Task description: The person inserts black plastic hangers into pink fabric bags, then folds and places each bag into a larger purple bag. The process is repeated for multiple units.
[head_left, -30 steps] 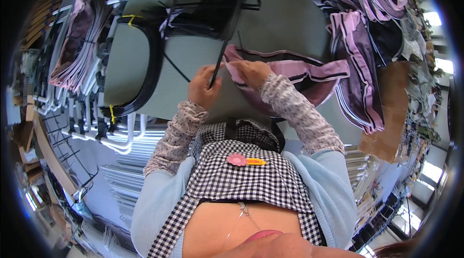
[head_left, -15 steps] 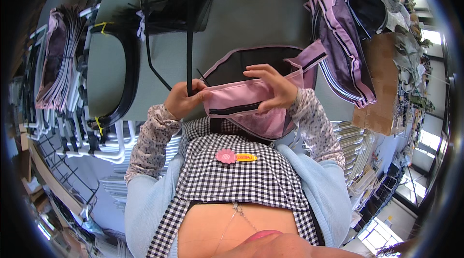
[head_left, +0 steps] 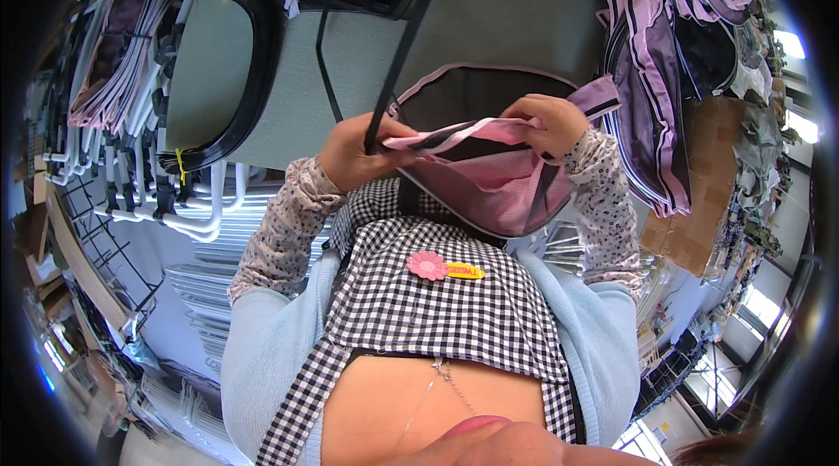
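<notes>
My left hand [head_left: 363, 151] is closed, with its thumb and fingers pinching one end of a pink fabric band that has a black stripe. A long, thin black strip [head_left: 409, 47] also runs into that grip and rises toward the top edge. My right hand [head_left: 552, 124] is closed on the band's other end, fingers curled over the edge. The band belongs to a pink and black fabric piece [head_left: 516, 191] with a mesh panel and dark piping. It lies across the table's near edge against my checked apron, its dark far panel [head_left: 489, 82] spread on the table.
Pink and grey striped fabric pieces [head_left: 647, 108] are piled at the right, near a brown cardboard box [head_left: 712, 169]. Black curved strips [head_left: 262, 64] tied with yellow lie left on the grey table [head_left: 367, 47]. White tube frames [head_left: 205, 221] stand beyond the table's left side.
My right hand has gone from spread fingers above the band to gripping it. The band has folded and lifted, opening the fabric behind it. The black strip now leans right, and the view has shifted.
</notes>
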`<state>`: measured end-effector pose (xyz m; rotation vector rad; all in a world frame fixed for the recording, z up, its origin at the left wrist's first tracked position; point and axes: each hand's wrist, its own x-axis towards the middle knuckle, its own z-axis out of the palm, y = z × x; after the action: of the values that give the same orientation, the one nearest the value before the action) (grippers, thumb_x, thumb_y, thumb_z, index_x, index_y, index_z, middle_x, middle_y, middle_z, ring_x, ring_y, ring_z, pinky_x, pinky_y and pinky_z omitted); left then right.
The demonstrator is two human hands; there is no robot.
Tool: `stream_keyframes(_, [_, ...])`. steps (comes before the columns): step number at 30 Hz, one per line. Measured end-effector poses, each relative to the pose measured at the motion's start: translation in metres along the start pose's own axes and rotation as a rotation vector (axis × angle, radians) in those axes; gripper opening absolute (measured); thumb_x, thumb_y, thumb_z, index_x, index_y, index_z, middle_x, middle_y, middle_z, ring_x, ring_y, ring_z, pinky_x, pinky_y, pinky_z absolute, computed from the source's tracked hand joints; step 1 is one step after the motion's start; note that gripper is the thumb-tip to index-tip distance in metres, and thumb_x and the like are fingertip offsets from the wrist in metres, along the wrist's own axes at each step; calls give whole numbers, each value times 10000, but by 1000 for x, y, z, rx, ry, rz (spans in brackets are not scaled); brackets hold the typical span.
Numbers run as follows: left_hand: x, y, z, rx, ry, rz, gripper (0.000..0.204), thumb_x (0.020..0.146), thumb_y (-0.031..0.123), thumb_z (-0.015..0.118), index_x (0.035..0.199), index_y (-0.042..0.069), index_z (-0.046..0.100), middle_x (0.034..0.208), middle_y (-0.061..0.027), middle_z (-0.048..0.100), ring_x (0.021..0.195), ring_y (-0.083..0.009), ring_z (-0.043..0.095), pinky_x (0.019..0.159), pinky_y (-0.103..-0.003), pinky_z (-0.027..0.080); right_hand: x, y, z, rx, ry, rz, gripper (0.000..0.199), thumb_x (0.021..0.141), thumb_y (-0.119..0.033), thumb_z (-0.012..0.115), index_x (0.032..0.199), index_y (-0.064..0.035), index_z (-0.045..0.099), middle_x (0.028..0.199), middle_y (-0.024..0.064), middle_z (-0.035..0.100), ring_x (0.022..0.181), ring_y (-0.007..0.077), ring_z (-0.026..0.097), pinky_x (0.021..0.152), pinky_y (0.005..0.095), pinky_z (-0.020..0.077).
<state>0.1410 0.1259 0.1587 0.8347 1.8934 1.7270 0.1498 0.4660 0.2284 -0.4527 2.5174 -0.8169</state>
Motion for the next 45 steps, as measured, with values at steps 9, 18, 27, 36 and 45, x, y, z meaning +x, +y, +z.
stream_keyframes(9, [-7, 6, -9, -20, 136, -28, 285, 844, 160, 767, 1097, 50, 697, 925, -44, 643, 785, -118, 586, 648, -254, 457, -10, 13, 2, 529, 424, 25, 236, 934, 12, 517, 1135, 2, 642, 1019, 68, 686, 942, 165, 658, 838, 280, 509])
stream_keyframes(18, [-15, 3, -2, -39, 54, 90, 414, 831, 135, 783, 1195, 12, 628, 1111, -106, 597, 861, -154, 612, 700, -249, 504, -13, 1, -24, 166, 367, -34, 156, 956, -29, 579, 1084, -4, 664, 778, -10, 593, 676, 25, 524, 584, 182, 417])
stream_keyframes(27, [-8, 23, 12, -276, 339, -189, 311, 1014, 314, 556, 1003, 18, 652, 626, 54, 512, 487, -16, 398, 439, -193, 279, 2, -51, -23, -529, 718, -214, 411, 741, -258, 796, 1105, -119, 664, 1135, 98, 619, 1007, 285, 604, 880, 409, 500])
stream_keyframes(36, [7, 23, 13, 40, 487, -17, 303, 1024, 293, 531, 1079, 0, 582, 798, -22, 595, 639, -86, 521, 568, -228, 410, 35, -90, 61, -232, 572, -479, 206, 730, -155, 789, 870, -98, 650, 889, 41, 663, 877, 230, 656, 820, 384, 531])
stream_keyframes(45, [-75, 91, -61, 474, 199, 152, 121, 961, 112, 560, 893, 12, 559, 633, -67, 555, 453, -183, 535, 426, -294, 400, -9, -74, 9, 114, 504, -302, 192, 753, -97, 826, 826, -33, 660, 720, 43, 639, 597, 136, 628, 509, 249, 475])
